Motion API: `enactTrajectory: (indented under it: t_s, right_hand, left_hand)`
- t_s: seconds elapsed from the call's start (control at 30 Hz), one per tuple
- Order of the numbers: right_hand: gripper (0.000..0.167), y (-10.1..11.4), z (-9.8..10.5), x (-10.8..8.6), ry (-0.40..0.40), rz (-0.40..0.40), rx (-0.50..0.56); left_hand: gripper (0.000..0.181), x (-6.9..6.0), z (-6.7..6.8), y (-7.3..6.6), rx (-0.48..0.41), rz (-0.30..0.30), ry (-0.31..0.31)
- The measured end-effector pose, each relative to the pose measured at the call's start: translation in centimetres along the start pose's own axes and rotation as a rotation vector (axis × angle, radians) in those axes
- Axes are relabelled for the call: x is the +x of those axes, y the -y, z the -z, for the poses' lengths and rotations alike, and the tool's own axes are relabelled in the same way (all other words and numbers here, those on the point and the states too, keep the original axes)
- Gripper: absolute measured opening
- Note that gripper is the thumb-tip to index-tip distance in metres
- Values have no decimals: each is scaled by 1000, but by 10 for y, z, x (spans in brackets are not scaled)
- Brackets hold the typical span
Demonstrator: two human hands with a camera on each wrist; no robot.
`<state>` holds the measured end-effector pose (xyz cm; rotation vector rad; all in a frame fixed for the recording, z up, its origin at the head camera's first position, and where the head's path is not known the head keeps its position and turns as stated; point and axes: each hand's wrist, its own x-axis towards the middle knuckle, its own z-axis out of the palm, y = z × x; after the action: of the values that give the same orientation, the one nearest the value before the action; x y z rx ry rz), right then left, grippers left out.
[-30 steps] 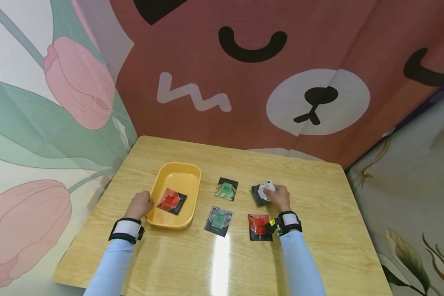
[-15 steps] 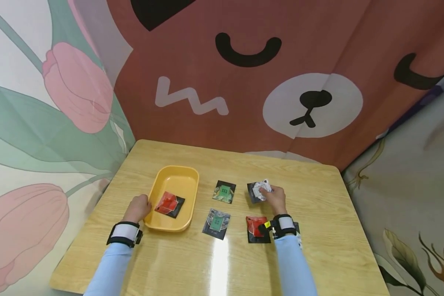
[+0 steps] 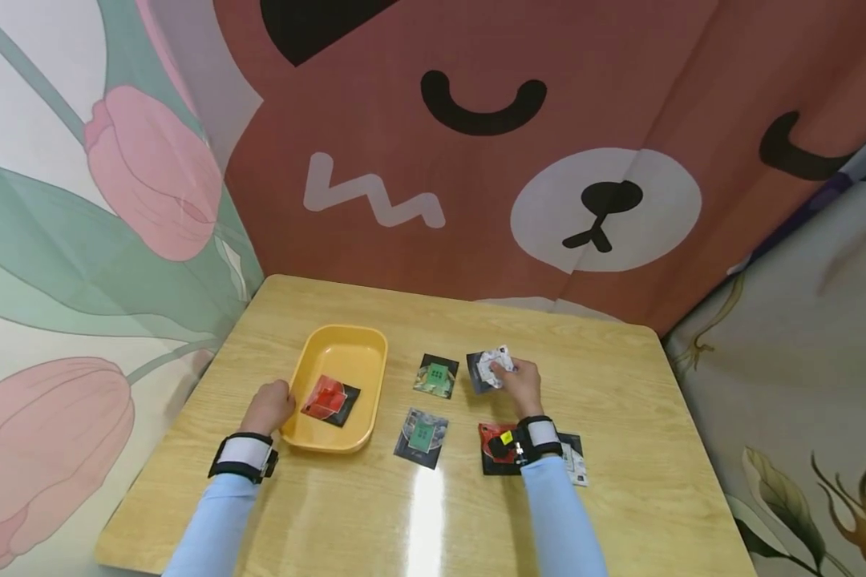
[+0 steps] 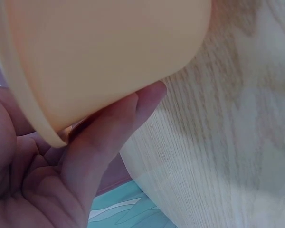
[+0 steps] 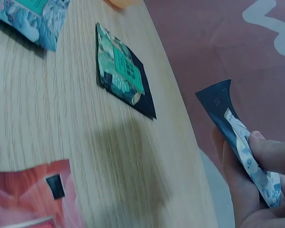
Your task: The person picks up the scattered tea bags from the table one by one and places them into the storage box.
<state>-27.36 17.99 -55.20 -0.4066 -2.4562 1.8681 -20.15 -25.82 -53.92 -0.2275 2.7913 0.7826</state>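
Black-and-white packet (image 3: 479,375), one, partly finger-covered, pinched in the right hand (image 3: 524,386) above the wooden table (image 3: 606,385), far, right of centre; nearer, a red packet (image 3: 486,437) and second black-and-white packet (image 3: 576,462), both partly hidden by the right wristband (image 3: 544,433). Green-labelled packets (image 3: 422,437), two, mid-table; yellow tray (image 3: 351,350), one, left, side gripped by the left hand (image 3: 269,407), another red packet (image 3: 329,399) inside.

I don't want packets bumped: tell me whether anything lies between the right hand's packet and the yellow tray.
The farther green-labelled packet lies on the table directly between the held packet and the tray. It lies low, so it probably won't block a raised path.
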Motion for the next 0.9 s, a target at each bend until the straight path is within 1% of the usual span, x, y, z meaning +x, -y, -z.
enactTrajectory:
  t_s: [0.17,0.27,0.43,0.5,0.63,0.9]
  right_hand:
    - [28,4,-8,-4,-1,7,21]
    - [28,7,-14,-5,12,8,33]
    - [28,12,-23,-9,30,8,2]
    - [27,13,-26,-11,31,20,-10]
    - [25,16,-32,-12,34,39,-7]
    - [22,21,-44,-15,45,82,-13]
  left_hand:
    - [20,-3,0,0,10,-23,-19]
    - [20,-2,1,0,11,-18,-14]
    - [20,-1,0,0,12,-27,-13]
    - [20,-2,0,-1,11,-25,-10]
    - [21,-1,-1,-2,3,-1,10]
    - [22,0,0,-1,3,7,7]
